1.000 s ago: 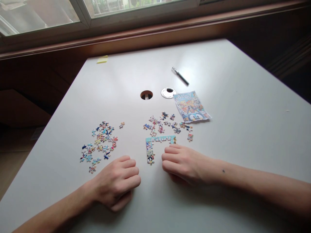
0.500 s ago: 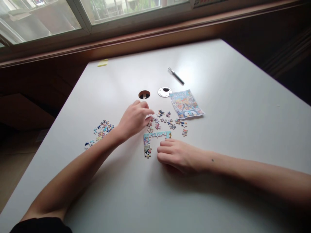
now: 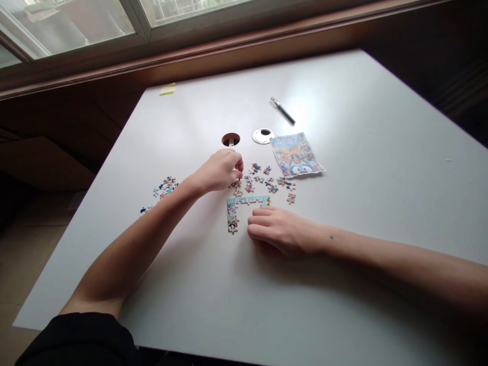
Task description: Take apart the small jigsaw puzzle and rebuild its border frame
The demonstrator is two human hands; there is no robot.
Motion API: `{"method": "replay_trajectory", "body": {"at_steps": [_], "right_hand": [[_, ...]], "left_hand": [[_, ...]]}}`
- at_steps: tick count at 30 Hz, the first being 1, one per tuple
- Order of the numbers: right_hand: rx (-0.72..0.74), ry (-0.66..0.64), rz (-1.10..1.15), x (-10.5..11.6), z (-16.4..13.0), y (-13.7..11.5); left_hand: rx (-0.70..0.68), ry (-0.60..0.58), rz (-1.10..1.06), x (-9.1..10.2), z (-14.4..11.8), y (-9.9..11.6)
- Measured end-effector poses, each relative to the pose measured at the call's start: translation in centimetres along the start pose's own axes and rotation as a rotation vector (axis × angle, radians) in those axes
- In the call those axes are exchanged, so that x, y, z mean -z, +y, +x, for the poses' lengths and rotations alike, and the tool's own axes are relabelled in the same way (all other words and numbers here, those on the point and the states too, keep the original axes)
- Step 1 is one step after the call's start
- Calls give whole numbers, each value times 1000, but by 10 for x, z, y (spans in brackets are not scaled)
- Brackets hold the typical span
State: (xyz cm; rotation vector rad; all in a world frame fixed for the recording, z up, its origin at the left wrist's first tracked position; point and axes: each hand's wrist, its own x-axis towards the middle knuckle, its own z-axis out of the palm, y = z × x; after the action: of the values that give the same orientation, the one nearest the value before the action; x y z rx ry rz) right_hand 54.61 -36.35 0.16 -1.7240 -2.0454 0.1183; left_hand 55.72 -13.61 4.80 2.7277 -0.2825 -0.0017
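Observation:
My left hand (image 3: 224,170) is over the loose jigsaw pieces (image 3: 249,187), thumb and fingertips pinched together on a puzzle piece that is mostly hidden. Just below lies a joined strip of jigsaw border (image 3: 232,216), a corner shape with a light blue top edge and a colourful left side. My right hand (image 3: 280,231) rests on the table at the right end of this border, its fingers curled under. Whatever those fingers hold, if anything, is out of sight. Another cluster of puzzle pieces (image 3: 166,187) lies left of my left forearm, which partly covers it.
A printed picture sheet (image 3: 298,155) lies behind the pieces on the white table (image 3: 213,295). Farther back are a pen (image 3: 282,111), a round cover (image 3: 263,136), a cable hole (image 3: 231,140) and a yellow sticky note (image 3: 168,89). A window runs along the far side.
My left hand's fingers have closed from a looser pose into a pinch above the loose pieces. My right hand stays by the border. The whole view has shifted slightly.

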Motion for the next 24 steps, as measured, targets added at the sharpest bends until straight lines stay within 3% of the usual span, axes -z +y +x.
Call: {"method": "replay_trajectory", "body": {"at_steps": [3,5,7,10,15,24], "right_hand": [[-37,88,36,-1,-1,0],[-108,209,64,-2,-1,-1],[-197,344,98,-4,0,-1],[-276,450,164,-7,2,-3],[-271,469,217,-10,5,-9],[-317,496,211,-6,5,-14]], "left_hand": [[82,64,-272,8,-27,6],[137,43,-559,6,-55,13],[217,49,-837,-3,-83,22],[317,94,-1049,-21,-115,32],[326,122,-1181,-39,-127,39],[321,136,-1144,-43,-128,40]]}}
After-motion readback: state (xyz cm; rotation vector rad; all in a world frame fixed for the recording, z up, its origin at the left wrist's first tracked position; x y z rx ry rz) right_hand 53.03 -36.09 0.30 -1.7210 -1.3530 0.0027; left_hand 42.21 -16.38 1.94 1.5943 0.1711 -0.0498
